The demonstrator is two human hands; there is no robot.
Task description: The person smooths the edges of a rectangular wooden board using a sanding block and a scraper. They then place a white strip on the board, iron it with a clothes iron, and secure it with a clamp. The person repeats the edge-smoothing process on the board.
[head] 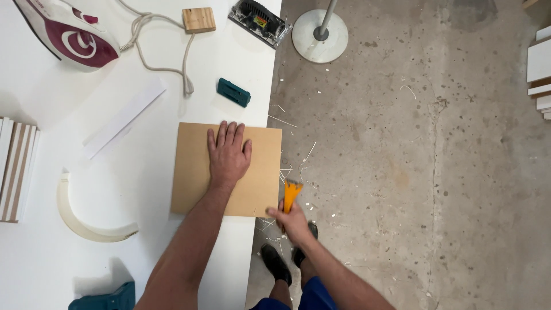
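Note:
A square brown fibreboard panel [195, 172] lies at the right edge of the white table [241, 74]. My left hand [228, 155] rests flat on its middle, fingers together and pointing away from me. My right hand [293, 221] is off the table's side, just past the panel's near right corner, and grips an orange-bladed scraper [291, 194] whose blade points up along the panel's right edge.
On the table: a maroon and white iron [69, 34] with its cord, a wooden block [199, 19], a teal hand tool [233, 92], a white paper strip [123, 117], a curled edge band [86, 221], stacked boards [17, 169]. A lamp base [319, 35] stands on the chip-strewn concrete floor.

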